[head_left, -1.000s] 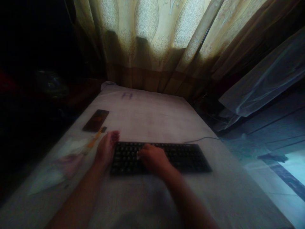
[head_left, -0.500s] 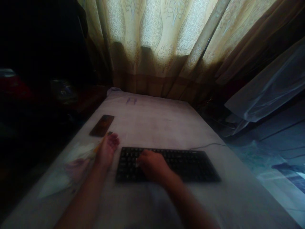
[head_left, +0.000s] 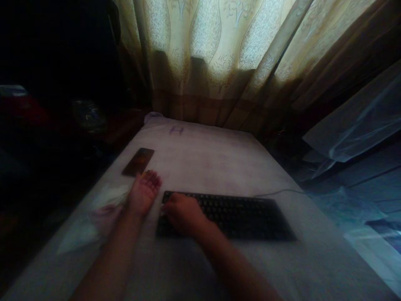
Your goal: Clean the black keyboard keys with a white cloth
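Observation:
My right hand [head_left: 183, 212] is over the left end of a black keyboard [head_left: 241, 217]. Its fingers are bunched together at the keys, with a small pale bit by the fingertips, too blurred to name. Palm up, my left hand [head_left: 144, 194] rests just left of the keyboard, fingers apart and slightly curled. A sliver of a thin yellow object [head_left: 143, 174] shows beside its fingers; most of that is hidden behind the hand. Beyond the left hand lies a dark phone [head_left: 138, 161]. A crumpled clear plastic bag [head_left: 81, 232] with something pinkish in it lies beside my left forearm.
A pale cloth [head_left: 203, 152] covers the table or bed top. The keyboard's cable [head_left: 282, 191] runs off to the right edge. Patterned curtains [head_left: 203, 54] hang at the back, and pale sheeting [head_left: 351, 121] hangs at the right. The left side is very dark.
My right hand has moved left along the keyboard to its left end. My left hand has turned more palm up with fingers more spread, now covering most of the yellow object. The view has shifted slightly.

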A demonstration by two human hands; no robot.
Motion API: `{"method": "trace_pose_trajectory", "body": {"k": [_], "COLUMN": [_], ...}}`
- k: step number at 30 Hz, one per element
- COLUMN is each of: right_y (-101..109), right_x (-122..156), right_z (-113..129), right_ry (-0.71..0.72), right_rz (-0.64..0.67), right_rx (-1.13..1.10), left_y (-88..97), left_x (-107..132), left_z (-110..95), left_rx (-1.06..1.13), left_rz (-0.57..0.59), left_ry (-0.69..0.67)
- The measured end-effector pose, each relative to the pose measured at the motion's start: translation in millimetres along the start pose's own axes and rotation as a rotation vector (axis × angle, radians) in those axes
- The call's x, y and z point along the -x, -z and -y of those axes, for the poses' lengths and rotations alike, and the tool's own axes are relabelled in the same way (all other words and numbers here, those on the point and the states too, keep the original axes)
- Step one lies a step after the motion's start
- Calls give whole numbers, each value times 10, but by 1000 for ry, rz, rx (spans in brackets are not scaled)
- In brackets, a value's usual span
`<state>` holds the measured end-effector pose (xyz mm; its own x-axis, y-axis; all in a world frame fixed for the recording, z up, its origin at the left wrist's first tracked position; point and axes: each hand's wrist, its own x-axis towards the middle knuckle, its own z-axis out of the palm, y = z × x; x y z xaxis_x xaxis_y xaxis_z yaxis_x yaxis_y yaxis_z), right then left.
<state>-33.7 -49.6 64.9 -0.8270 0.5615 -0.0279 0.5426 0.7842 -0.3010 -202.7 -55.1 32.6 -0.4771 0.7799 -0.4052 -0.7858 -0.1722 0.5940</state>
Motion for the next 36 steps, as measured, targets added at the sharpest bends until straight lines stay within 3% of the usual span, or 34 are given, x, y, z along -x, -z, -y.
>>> {"method": "trace_pose_trajectory", "body": {"k": [9, 19, 31, 36], "right_y": [169, 67, 204, 282], "right_x": [154, -1, 288, 280], "right_z": [-200, 24, -264, -267], "right_ry": [-28, 10, -49, -69], "right_rz": [63, 35, 127, 103], "right_rx": [60, 19, -5, -27], "left_y": [17, 11, 15, 12], "left_x": [-20, -13, -2, -4], "left_z": [6, 1, 4, 5], "left_rx": [32, 45, 54, 69], "left_rz": [0, -4, 12, 12], "left_ry": [19, 26, 33, 36]}}
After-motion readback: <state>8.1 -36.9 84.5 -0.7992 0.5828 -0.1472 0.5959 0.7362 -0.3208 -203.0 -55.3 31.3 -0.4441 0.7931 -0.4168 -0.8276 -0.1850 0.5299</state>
